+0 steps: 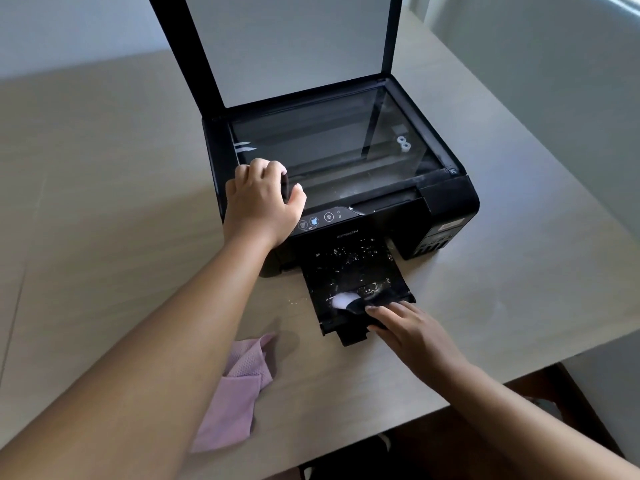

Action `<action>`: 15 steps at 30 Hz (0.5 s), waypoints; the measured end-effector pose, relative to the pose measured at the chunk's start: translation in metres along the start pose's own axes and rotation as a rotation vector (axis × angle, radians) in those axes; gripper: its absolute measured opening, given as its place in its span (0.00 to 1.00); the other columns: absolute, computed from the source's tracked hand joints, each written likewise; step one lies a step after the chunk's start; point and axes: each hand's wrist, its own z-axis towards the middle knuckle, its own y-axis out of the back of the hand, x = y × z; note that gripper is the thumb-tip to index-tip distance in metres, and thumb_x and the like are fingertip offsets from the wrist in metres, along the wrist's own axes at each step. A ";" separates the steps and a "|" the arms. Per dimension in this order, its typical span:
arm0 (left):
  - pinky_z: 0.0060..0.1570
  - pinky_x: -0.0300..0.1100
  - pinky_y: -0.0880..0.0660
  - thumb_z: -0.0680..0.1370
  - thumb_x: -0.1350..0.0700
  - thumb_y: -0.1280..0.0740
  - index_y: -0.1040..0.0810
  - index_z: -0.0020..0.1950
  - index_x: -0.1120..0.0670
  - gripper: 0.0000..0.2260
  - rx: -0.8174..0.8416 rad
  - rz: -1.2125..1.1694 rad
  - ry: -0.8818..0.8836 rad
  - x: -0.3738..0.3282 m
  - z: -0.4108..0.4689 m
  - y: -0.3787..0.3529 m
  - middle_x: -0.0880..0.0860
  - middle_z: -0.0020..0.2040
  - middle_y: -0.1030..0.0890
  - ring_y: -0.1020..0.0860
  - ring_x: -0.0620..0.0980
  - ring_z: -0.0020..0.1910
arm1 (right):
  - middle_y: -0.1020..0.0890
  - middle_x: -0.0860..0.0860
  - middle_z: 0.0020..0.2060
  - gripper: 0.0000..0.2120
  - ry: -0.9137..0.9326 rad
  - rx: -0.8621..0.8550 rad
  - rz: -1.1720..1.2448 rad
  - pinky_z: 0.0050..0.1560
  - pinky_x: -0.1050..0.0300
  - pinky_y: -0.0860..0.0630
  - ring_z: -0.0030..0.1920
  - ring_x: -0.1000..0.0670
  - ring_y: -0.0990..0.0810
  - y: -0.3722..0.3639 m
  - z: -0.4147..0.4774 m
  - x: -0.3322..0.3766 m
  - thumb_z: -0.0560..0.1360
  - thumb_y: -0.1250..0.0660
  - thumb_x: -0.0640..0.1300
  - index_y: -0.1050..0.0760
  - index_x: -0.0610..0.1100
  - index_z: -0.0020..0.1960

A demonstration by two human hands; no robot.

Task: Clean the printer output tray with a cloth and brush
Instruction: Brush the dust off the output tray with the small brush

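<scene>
We steady the printer (446,202) with our left hand (258,199), whose fingers are curled over its front-left edge with the thumb closed against them. This grip likely keeps the light casing from sliding while we sweep. A dark bit between thumb and forefinger looks like part of the casing, though we cannot be sure. Our right hand (412,332) pinches the dark handle of the brush (346,303), fingertips pressed together low on it, probably for short, controlled strokes. Just beyond those fingertips the white bristles rest on the near end of the output tray (313,299), which sticks out of the printer's front toward us. White flecks (349,252) lie scattered further ahead of the bristles, thickest up near the printer's mouth, so we judge most of the brushing is yet to do. A few crumbs (298,301) sit on the table (104,168) just left of the brush tip. The pink cloth (239,386) lies crumpled well behind and left of our right fingers, beside the left forearm, presumably parked within reach for wiping afterwards. The scanner lid (294,46) stands raised far beyond both hands.
</scene>
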 end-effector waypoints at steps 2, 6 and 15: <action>0.60 0.50 0.38 0.77 0.43 0.42 0.27 0.57 0.51 0.16 0.001 -0.006 -0.002 0.000 0.001 0.000 0.52 0.59 0.27 0.33 0.56 0.60 | 0.18 0.47 0.39 0.13 -0.002 0.002 0.003 0.37 0.52 0.22 0.39 0.43 0.20 0.002 -0.005 0.001 0.72 0.25 0.41 0.20 0.40 0.56; 0.60 0.49 0.38 0.76 0.42 0.42 0.27 0.56 0.51 0.16 0.001 -0.017 -0.001 0.001 0.001 0.000 0.52 0.57 0.27 0.33 0.56 0.59 | 0.19 0.48 0.38 0.13 -0.013 0.013 -0.020 0.36 0.50 0.21 0.37 0.43 0.20 0.002 -0.024 0.005 0.72 0.26 0.41 0.20 0.41 0.55; 0.60 0.51 0.36 0.76 0.42 0.41 0.27 0.54 0.52 0.15 -0.015 -0.010 -0.008 0.000 0.000 -0.001 0.52 0.56 0.27 0.32 0.57 0.58 | 0.19 0.48 0.39 0.12 -0.053 0.031 0.002 0.34 0.51 0.21 0.37 0.44 0.19 0.003 -0.036 0.008 0.73 0.27 0.42 0.21 0.43 0.56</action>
